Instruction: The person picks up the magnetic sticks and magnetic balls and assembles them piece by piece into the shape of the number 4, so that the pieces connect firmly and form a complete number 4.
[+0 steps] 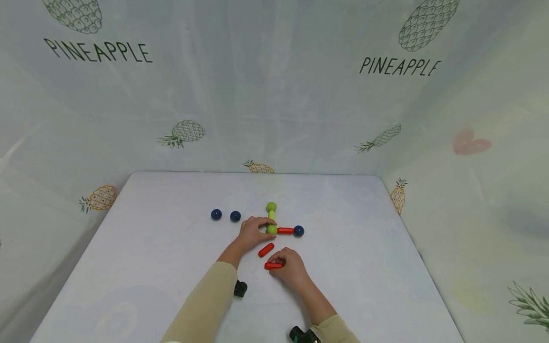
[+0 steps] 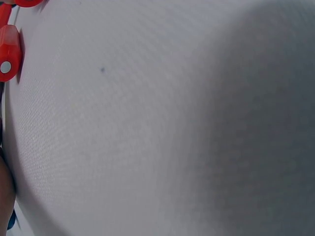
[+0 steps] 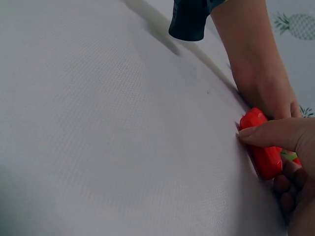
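- The right hand pinches the held red rod between its thumb and fingers; in the right wrist view the thumb lies across the rod's side.
- The left hand grips the near green ball, its thumb on the side toward the person and its other fingers on the far side.
- Just beyond the left fingers, a green rod runs from that ball to the far green ball.
- Just right of the left fingertips, the attached red rod meets the near green ball, with the right dark blue ball at its other end; the joined pieces form an L.
- Between the fingers of both hands, the loose red rod lies slanted, touching neither hand.
- Left of the left fingers and a little farther out, two dark blue balls rest apart from each other.
- Behind the fingers come beige sleeves and black wrist cameras.
- All around the fingers spreads the white tabletop; past its far edge hangs a pale cloth printed with pineapples and the word PINEAPPLE.
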A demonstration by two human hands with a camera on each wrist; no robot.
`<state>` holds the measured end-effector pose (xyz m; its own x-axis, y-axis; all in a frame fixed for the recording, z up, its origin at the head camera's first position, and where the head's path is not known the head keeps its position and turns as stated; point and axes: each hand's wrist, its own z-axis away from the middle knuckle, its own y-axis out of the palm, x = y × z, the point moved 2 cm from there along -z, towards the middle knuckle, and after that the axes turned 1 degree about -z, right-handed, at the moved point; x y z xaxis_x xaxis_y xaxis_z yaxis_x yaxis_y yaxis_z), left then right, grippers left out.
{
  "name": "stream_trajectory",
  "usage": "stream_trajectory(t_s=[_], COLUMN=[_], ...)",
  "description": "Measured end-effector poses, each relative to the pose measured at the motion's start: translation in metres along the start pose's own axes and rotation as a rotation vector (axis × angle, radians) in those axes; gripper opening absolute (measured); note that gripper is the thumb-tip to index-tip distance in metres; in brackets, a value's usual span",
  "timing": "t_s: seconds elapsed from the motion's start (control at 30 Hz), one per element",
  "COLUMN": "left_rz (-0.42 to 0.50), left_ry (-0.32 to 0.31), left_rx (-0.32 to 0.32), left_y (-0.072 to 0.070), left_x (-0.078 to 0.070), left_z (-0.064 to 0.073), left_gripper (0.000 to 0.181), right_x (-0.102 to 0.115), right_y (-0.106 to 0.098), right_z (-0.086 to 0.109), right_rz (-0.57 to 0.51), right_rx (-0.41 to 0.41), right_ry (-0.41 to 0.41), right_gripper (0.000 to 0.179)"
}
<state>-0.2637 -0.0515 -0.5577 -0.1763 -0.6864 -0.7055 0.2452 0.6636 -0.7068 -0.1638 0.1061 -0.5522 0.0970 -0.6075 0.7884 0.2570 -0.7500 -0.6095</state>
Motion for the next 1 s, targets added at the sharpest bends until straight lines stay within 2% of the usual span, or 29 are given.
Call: stream_trajectory(t_s=[0.4, 0.67, 1.0], left_rz=[0.004, -0.023, -0.007], left_ry=[-0.002, 0.046, 0.034], left_rx=[0.001, -0.008, -0.005], left_y=[0.000, 0.000, 0.000], left_x=[0.001, 0.001, -0.001], left_z=[0.000, 0.000, 0.001], left_gripper=[0.034, 0.034, 0.034], right_x=[-0.002, 0.003, 0.005], right_y=[-0.009, -0.023, -0.048], right_z=[-0.005, -0.009, -0.017], right_rz=[-0.054, -0.046, -0.038], right_rx=[0.104, 0.128, 0.105], right_ry=[0.021, -0.012, -0.011], right_gripper=[0.015, 0.011, 0.013])
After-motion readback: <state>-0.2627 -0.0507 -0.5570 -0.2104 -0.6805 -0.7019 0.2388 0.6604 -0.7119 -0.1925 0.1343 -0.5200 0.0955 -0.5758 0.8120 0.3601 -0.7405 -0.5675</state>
